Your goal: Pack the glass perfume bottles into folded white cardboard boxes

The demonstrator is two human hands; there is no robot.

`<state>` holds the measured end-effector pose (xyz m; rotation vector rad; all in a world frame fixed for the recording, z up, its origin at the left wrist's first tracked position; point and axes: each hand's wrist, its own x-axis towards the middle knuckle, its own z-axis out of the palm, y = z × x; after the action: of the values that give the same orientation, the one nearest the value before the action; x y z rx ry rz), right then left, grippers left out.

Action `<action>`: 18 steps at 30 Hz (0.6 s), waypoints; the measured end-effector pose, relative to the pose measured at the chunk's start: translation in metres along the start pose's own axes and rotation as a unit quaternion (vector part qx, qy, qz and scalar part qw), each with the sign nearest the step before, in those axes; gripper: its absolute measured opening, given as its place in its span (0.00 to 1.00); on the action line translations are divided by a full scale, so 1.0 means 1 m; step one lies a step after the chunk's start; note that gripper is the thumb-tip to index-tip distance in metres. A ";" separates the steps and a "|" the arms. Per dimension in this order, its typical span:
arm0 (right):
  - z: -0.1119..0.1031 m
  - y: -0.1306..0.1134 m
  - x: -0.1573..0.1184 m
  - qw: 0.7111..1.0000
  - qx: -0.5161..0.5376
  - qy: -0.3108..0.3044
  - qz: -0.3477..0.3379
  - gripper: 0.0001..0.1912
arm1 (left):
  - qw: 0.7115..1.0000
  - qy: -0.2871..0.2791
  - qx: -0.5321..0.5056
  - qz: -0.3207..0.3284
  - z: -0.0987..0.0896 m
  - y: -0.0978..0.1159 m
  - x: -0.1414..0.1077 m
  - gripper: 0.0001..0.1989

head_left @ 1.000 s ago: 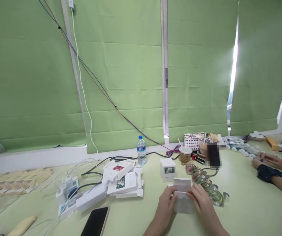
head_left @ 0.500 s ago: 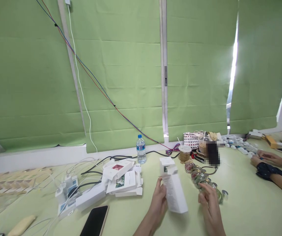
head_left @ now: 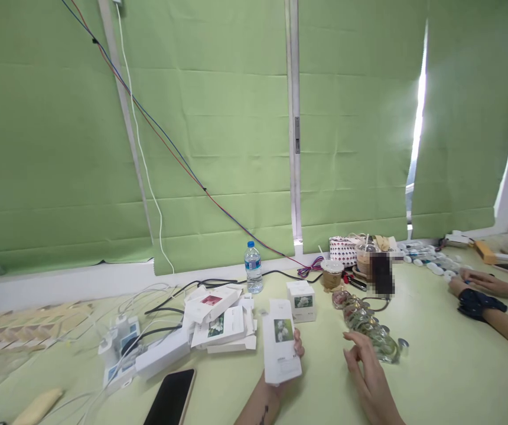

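Observation:
My left hand (head_left: 297, 348) is wrapped round a white carton (head_left: 282, 354) from behind and the right. The carton stands nearly upright above the table, its front with a flower picture facing me. My right hand (head_left: 368, 372) is held over the table with its fingers apart and bent, nothing in them. Just beyond its fingertips lies a row of small glass bottles (head_left: 380, 342) with greenish and pinkish contents. A second white box (head_left: 302, 304), closed and upright, stands behind the carton. To the left lies a pile of flattened white cartons (head_left: 218, 327).
A water bottle (head_left: 253, 268) stands near the wall, and a drink cup (head_left: 332, 274) behind the glass bottles. A phone (head_left: 171, 398) and a power strip (head_left: 121, 348) with cables lie left. At right, another person's hands (head_left: 479, 286) work near white-capped bottles (head_left: 433, 265).
My left hand has turned the carton so its picture side faces me and moved it left, uncovering the box behind. My right hand has shifted slightly left, away from the glass bottles.

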<state>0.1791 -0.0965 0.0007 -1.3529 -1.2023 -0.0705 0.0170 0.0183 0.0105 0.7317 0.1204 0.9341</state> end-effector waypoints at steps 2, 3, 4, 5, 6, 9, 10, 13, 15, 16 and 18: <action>-0.003 0.005 -0.001 1.000 -0.018 -0.005 -0.018 0.15 | 0.999 0.026 0.016 0.014 0.006 -0.001 0.001 0.16; -0.006 0.007 -0.001 0.999 -0.030 -0.011 -0.030 0.14 | 0.998 0.044 0.034 0.024 0.011 -0.001 0.000 0.20; -0.010 0.011 -0.001 0.998 -0.046 -0.013 -0.041 0.14 | 0.996 0.060 0.061 0.033 0.016 0.000 -0.001 0.25; -0.015 0.014 -0.001 0.997 -0.064 -0.008 -0.046 0.14 | 0.992 0.074 0.097 0.042 0.020 0.000 -0.003 0.29; -0.021 0.018 0.000 0.995 -0.084 0.005 -0.046 0.14 | 0.985 0.085 0.139 0.050 0.024 0.000 -0.005 0.33; -0.041 0.033 0.007 0.987 -0.148 0.058 -0.006 0.18 | 0.954 0.093 0.271 0.090 0.028 -0.002 -0.010 0.35; -0.049 0.039 0.010 0.983 -0.170 0.066 0.009 0.20 | 0.938 0.097 0.314 0.108 0.027 -0.003 -0.011 0.35; -0.068 0.062 0.020 0.972 -0.225 0.053 0.042 0.26 | 0.891 0.119 0.416 0.138 0.022 -0.008 -0.012 0.34; -0.076 0.077 0.024 0.971 -0.229 0.012 0.066 0.27 | 0.874 0.130 0.445 0.147 0.020 -0.010 -0.012 0.34; -0.079 0.083 0.026 0.972 -0.224 -0.009 0.074 0.27 | 0.870 0.131 0.452 0.149 0.020 -0.011 -0.012 0.34; -0.082 0.091 0.027 0.973 -0.212 -0.034 0.083 0.26 | 0.865 0.135 0.461 0.147 0.021 -0.011 -0.014 0.34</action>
<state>0.3010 -0.1150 -0.0244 -1.8390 -1.1667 -0.1700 0.0247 -0.0072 0.0163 1.5291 0.7622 1.2717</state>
